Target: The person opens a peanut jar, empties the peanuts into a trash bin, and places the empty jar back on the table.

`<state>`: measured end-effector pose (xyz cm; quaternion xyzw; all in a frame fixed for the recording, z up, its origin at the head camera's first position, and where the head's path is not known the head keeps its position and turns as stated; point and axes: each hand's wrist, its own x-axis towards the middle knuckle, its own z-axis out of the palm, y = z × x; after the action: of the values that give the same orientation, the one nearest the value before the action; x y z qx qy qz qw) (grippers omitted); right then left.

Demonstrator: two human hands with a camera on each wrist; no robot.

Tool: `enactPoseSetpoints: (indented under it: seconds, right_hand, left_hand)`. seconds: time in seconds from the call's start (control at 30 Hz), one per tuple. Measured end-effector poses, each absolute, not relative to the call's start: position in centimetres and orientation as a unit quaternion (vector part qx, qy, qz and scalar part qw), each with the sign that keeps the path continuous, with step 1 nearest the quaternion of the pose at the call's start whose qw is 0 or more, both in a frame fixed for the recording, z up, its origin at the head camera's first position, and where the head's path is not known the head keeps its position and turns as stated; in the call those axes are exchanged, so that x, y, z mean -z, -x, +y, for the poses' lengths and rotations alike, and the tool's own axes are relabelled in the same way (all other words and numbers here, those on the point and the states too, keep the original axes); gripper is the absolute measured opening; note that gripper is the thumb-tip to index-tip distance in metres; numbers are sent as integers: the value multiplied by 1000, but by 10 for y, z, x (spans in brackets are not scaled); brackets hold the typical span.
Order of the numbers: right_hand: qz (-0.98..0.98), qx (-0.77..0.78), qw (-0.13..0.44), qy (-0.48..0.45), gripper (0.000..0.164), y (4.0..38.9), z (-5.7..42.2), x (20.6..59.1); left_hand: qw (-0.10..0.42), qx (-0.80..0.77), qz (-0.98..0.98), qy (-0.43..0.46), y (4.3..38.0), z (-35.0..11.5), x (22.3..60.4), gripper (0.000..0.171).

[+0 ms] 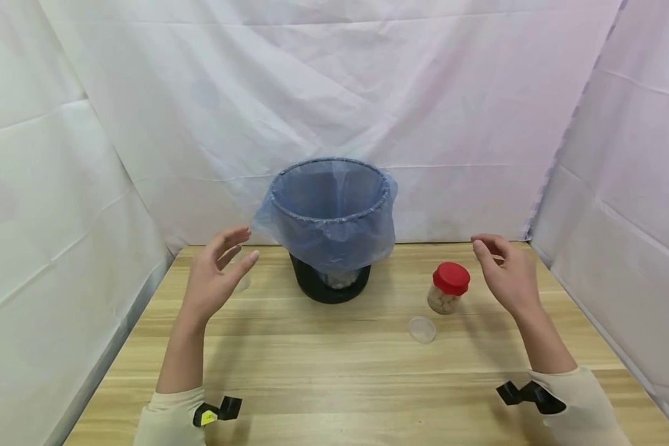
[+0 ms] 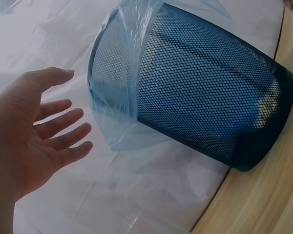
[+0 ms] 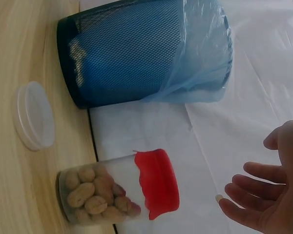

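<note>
My left hand (image 1: 214, 279) hovers left of a black mesh wastebasket (image 2: 205, 83), apart from it, with relaxed fingers and nothing held. A blue plastic bag (image 1: 334, 238) lines the basket and folds over its rim. My right hand (image 1: 510, 275) hangs loosely curled to the right of a clear jar (image 3: 95, 195), holding nothing. Tan nut-like pieces partly fill the jar, and a red cover (image 1: 451, 278) with a ragged edge caps it. In front of the jar, a translucent round lid (image 1: 422, 329) lies on the table.
A clear object (image 1: 243, 284), partly hidden by my left hand, stands on the wooden table (image 1: 323, 371); its kind is unclear. White cloth (image 1: 201, 124) hangs behind the table and along both sides. Something pale shows low inside the basket.
</note>
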<state>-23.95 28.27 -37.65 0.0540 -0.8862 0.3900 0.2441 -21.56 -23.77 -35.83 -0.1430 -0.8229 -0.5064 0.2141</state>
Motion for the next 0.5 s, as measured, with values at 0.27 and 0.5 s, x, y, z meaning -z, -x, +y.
enactPoseSetpoints:
  seconds: [0.27, 0.5]
  right_hand:
    - [-891, -376, 250, -52, 41, 242, 300, 385]
    - [-892, -371, 252, -51, 42, 248, 306, 388]
  left_hand:
    - [218, 499, -825, 148, 219, -237, 360, 44]
    - [225, 500, -821, 156, 214, -235, 357, 40]
